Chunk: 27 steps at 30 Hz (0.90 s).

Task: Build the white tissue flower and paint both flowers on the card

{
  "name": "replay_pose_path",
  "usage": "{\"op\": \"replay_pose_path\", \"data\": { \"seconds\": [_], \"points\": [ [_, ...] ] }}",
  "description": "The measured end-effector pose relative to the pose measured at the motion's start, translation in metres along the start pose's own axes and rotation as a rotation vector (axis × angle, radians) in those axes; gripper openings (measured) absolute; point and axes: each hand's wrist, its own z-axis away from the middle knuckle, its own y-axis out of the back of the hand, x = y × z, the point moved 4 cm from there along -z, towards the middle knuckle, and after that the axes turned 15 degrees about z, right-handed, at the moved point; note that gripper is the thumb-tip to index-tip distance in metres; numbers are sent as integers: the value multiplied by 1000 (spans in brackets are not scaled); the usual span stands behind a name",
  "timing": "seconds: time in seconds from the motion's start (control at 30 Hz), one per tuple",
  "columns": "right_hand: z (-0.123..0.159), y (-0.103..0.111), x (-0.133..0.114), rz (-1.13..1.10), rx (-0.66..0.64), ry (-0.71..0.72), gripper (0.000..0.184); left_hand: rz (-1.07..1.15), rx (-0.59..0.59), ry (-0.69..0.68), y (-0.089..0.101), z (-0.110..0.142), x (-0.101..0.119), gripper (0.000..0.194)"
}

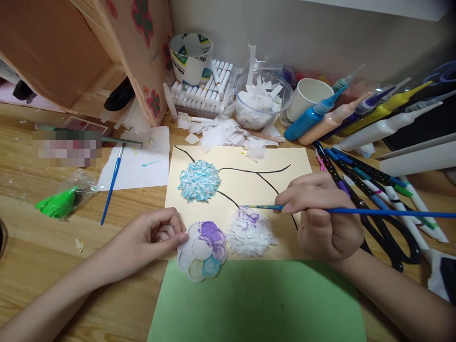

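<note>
A thin blue paintbrush [342, 210] is gripped in my right hand [324, 218], lying nearly level. Its tip touches the top of a white paper flower [251, 237], whose upper petals carry purple paint. My left hand [160, 237] pinches the left rim of a flower-shaped paint palette [202, 248], with purple, teal and pale yellow in its wells. The palette overlaps the lower edge of a cream sheet [256, 187] with black drawn stems. A second paper flower [199, 180], tipped in blue, sits at the sheet's upper left.
Behind the sheet are torn paper scraps [221, 135], a plastic bowl [261, 102] of scraps and a marker box [206, 90]. Paint bottles [309, 116], pens and black scissors [392, 242] lie right. Another blue brush [113, 183] rests left. Green paper [256, 304] lies in front.
</note>
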Motion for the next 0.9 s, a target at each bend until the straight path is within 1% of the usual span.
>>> {"op": "replay_pose_path", "data": {
  "seconds": [0.1, 0.23, 0.5, 0.67, 0.73, 0.77, 0.83, 0.9],
  "points": [
    [-4, -2, -6, -9, 12, 76, 23, -4, -2, 3, 0, 0, -1, 22],
    [-7, -4, -13, 4, -57, 145, 24, 2, -6, -1, 1, 0, -2, 23],
    [-9, -3, -15, 20, -94, 148, 22, -2, -10, 0, 1, 0, -2, 23],
    [-6, -5, -15, -30, -64, 121, 23, 5, -9, -4, 0, 0, -1, 22],
    [-4, -7, -11, -95, -2, 75, 22, 7, -2, -19, 0, 0, 0, 22],
    [-4, -8, -7, -143, 70, 23, 22, 7, 2, -30, 0, 0, 0, 22],
    [-3, -10, 8, -279, 193, -150, 24, 3, 9, -60, 0, 0, 2, 22],
    [-5, -17, 24, -430, 212, -338, 20, 1, 25, -102, 0, 0, 3, 22]
  ]
}}
